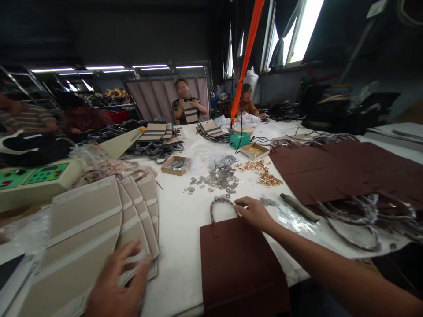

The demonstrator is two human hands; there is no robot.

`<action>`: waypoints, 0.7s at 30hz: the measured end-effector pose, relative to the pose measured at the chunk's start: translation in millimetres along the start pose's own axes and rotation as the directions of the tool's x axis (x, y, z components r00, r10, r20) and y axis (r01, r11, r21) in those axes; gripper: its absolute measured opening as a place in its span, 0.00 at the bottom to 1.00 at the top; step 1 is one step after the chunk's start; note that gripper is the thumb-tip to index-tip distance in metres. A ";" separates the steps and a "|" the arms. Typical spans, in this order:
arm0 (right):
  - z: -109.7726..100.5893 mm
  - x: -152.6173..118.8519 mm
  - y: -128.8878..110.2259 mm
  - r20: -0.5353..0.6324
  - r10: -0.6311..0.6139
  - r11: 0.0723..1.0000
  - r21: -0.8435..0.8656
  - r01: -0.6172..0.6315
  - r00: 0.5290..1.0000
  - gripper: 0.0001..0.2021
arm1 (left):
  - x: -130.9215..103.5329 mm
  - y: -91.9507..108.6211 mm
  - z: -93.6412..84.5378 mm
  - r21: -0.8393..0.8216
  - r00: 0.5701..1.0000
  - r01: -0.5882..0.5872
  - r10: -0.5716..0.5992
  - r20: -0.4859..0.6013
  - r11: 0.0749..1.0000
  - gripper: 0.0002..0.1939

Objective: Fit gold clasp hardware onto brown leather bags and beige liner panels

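A dark brown bag panel (238, 268) lies flat at the table's front edge, with a looped handle (213, 209) wrapped in clear film at its top. My right hand (253, 212) holds the right side of that loop, thumb and fingers closed about it where it meets the panel. To the left, my left hand (120, 279) hovers over or rests against a fanned stack of beige panels (86, 215) crossed by pale strips; its fingers are apart and slightly blurred, and nothing shows in them.
Loose metal plates (220, 178) and gold-coloured fittings (269, 176) lie mid-table. A grey-green tool handle (299, 207) is beyond my right forearm. More brown panels (350, 171) lie right; a control box (39, 178) stands left. Co-workers sit around, one person (188, 108) holding a panel.
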State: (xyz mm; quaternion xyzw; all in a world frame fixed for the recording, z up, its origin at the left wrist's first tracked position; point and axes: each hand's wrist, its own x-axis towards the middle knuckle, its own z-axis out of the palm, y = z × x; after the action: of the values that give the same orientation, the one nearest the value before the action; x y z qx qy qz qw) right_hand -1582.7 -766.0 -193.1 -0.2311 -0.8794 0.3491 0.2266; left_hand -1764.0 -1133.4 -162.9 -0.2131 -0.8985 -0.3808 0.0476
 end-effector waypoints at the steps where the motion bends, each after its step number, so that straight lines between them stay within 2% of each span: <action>1: -11.4 3.1 18.0 -0.017 0.041 0.997 -0.061 -0.042 0.999 0.11 | -17.2 12.5 26.2 -0.001 0.995 -0.076 0.076 0.061 0.997 0.33; 3: -28.8 15.8 47.7 -0.041 0.109 0.977 -0.179 -0.115 0.993 0.11 | -42.4 29.5 76.0 -0.014 0.961 -0.244 0.244 0.128 0.970 0.30; 5: -42.0 33.0 70.9 -0.063 0.156 0.944 -0.283 -0.168 0.986 0.11 | -53.9 36.5 115.6 0.040 0.940 -0.321 0.313 0.136 0.946 0.31; 6: -48.4 41.5 80.7 -0.078 0.173 0.924 -0.332 -0.190 0.982 0.11 | -55.8 37.8 129.8 0.082 0.938 -0.335 0.324 0.126 0.938 0.31; 8: -62.0 56.2 97.6 -0.115 0.202 0.876 -0.423 -0.232 0.973 0.13 | -56.1 39.8 146.8 0.173 0.942 -0.332 0.318 0.102 0.927 0.31; 10: -75.6 66.1 112.1 -0.129 0.228 0.827 -0.498 -0.262 0.965 0.15 | -56.2 43.9 152.0 0.240 0.942 -0.335 0.318 0.105 0.911 0.29; 13: -90.1 73.6 129.8 -0.079 0.254 0.782 -0.570 -0.253 0.964 0.16 | -57.8 55.1 152.0 0.291 0.930 -0.365 0.337 0.144 0.884 0.26; 17: -94.1 75.7 142.5 -0.029 0.252 0.767 -0.603 -0.218 0.967 0.15 | -55.8 69.3 151.2 0.288 0.929 -0.366 0.332 0.163 0.885 0.25; 19: -93.0 73.9 144.7 -0.034 0.244 0.769 -0.602 -0.214 0.969 0.13 | -60.5 72.0 146.5 0.225 0.938 -0.347 0.329 0.114 0.911 0.25; 21: -92.9 70.5 146.1 -0.051 0.234 0.778 -0.589 -0.218 0.971 0.12 | -78.9 68.6 137.5 0.106 0.962 -0.272 0.275 -0.010 0.956 0.25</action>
State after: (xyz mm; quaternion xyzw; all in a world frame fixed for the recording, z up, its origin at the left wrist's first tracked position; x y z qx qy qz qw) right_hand -1550.2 -584.0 -220.6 -0.3894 -0.9127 0.0856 0.0891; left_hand -1653.3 -1021.4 -233.9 -0.3277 -0.8783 -0.3262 0.1217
